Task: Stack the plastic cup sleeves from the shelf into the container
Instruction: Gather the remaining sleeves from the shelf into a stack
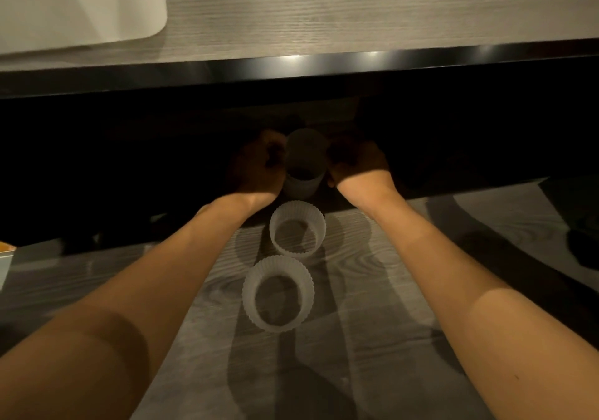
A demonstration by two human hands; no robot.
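Three translucent ribbed cup sleeves stand in a row on the lower wooden shelf. The nearest sleeve (278, 293) and the middle sleeve (297, 227) stand free, open end up. The far sleeve (304, 163) sits back in the dark under the upper shelf. My left hand (259, 166) curls against its left side and my right hand (356, 163) against its right side, both gripping it. The fingers are dim in the shadow.
The black front edge of the upper shelf (324, 66) overhangs the hands. A white container (81, 1) stands on the upper surface at the top left. A small white and orange object (5, 257) pokes in at the left edge.
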